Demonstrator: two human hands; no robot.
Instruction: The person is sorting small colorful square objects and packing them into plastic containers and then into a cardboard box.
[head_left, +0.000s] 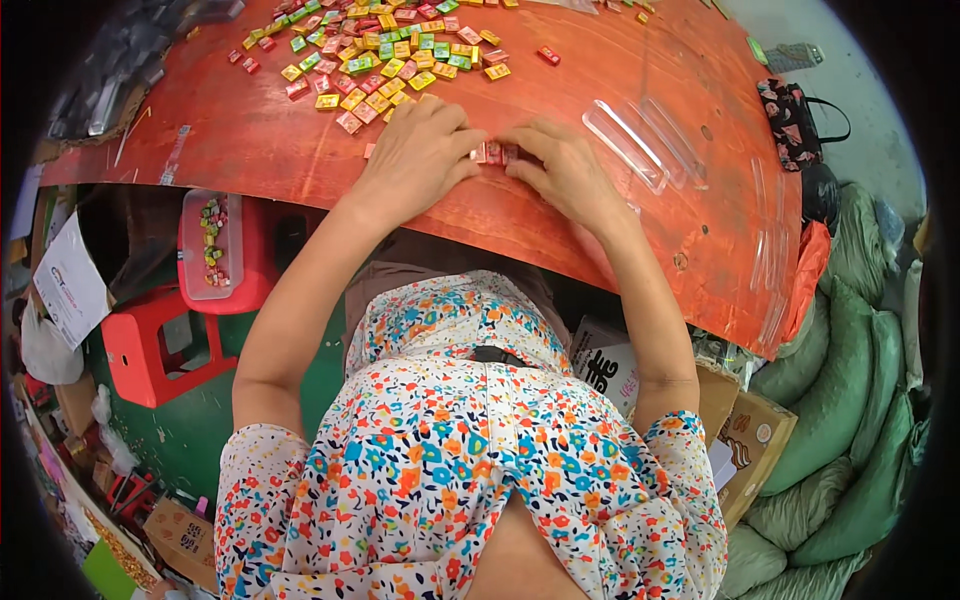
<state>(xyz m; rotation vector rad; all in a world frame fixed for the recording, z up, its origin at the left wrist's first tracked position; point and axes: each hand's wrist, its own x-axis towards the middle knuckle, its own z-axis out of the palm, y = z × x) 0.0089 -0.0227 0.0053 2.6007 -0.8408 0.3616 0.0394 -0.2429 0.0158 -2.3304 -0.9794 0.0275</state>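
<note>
Near the front edge of the red table (560,60), a short row of small red wrapped blocks (492,153) lies between my two hands. My left hand (425,155) has its fingers curled against the row's left end. At the other end, my right hand (562,168) closes on it with thumb and fingers. The fingers hide part of the row. A large loose pile of similar small blocks (400,70) in yellow, red, green and pink spreads beyond my left hand. One red block (548,55) lies apart, to the right of the pile.
Long clear plastic trays (625,145) rest right of my right hand, with more clear strips (770,240) near the table's right edge. Below left stand a red stool (150,345) and a clear tub (215,290) holding small pieces. Green sacks (835,390) are heaped at right.
</note>
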